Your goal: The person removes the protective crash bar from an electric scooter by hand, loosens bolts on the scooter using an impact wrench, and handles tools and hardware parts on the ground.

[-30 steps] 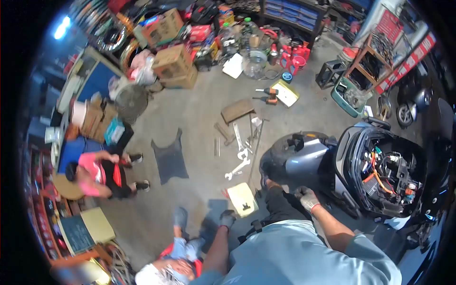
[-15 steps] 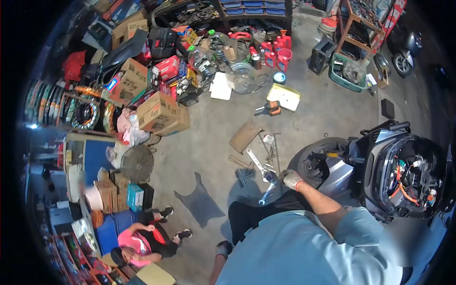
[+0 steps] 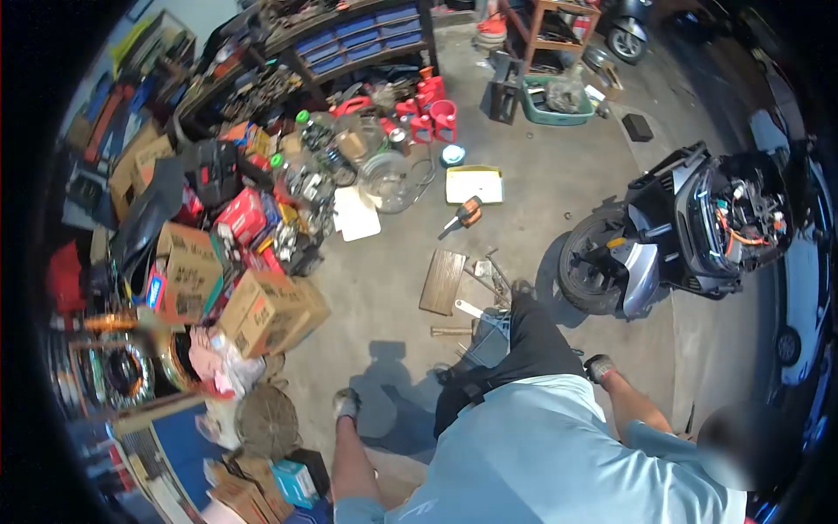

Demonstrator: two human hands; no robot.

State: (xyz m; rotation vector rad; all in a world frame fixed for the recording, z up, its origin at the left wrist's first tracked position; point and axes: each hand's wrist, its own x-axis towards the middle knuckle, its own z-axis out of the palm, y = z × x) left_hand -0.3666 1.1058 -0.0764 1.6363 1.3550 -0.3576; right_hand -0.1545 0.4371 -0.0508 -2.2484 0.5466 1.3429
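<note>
My left hand [image 3: 346, 403], in a grey-and-white work glove, hangs out to the left above the concrete floor. No object shows in it, and its fingers are too small to make out. On the other side, my right hand [image 3: 600, 368], also gloved, is low beside my right leg with its fingers curled. A small dark bit shows just beyond the fingers; what it is, I cannot tell. Near my feet lie a wooden board [image 3: 443, 281], a silver wrench [image 3: 470, 308] and a wooden-handled tool [image 3: 449, 332]. The partly dismantled scooter [image 3: 642, 262] stands to my right, wiring exposed.
An orange-and-black power drill [image 3: 470, 211] lies by a yellow-rimmed tray [image 3: 476, 186]. Cardboard boxes [image 3: 272, 310] and piled parts crowd the left. Red jugs [image 3: 421, 129] and a green tub [image 3: 559, 109] stand farther back. A white car [image 3: 799, 262] is at far right.
My right hand has left the tools on the floor and moved right. My left hand has swung outward and forward. My body and view have turned, with the legs now apart.
</note>
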